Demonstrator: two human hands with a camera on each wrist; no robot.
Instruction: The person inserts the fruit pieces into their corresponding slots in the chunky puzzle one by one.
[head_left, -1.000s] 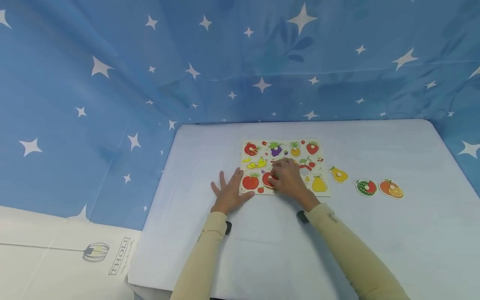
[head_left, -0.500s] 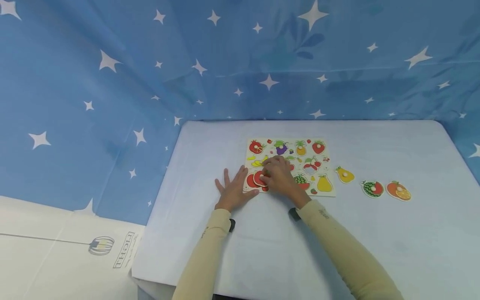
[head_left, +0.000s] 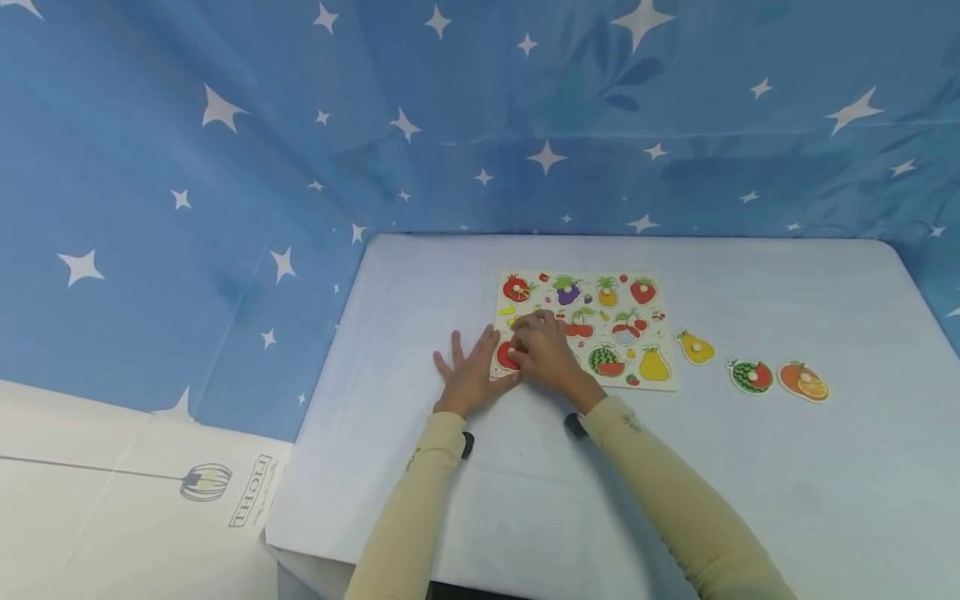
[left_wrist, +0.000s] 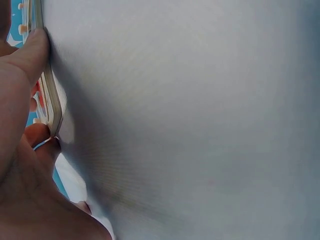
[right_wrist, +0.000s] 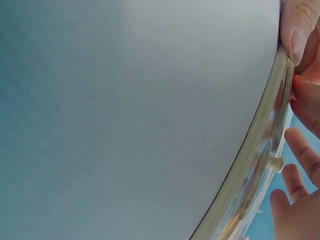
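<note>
A fruit puzzle board (head_left: 665,336) lies flat on the white table. My left hand (head_left: 469,382) spreads its fingers along the board's lower left corner, resting against it; in the left wrist view the thumb touches the board's edge (left_wrist: 54,107). At that same corner, my right hand (head_left: 550,354) holds a round red apple piece (head_left: 506,357) with bent fingers, over the printed apple. The fingers hide its knob and part of the piece. Pomegranate, grape (head_left: 567,290), pineapple and strawberry (head_left: 643,291) pieces sit along the board's top row.
Right of the board lie a yellow pear piece (head_left: 696,347), a watermelon piece (head_left: 751,377) and an orange piece (head_left: 803,382), each with a knob. A blue star-patterned curtain (head_left: 465,100) hangs behind the table (head_left: 750,500).
My right hand has moved left across the board with the apple piece, from beside the printed apple onto it, uncovering the printed watermelon. The left hand stays at the corner; the head view shifts slightly.
</note>
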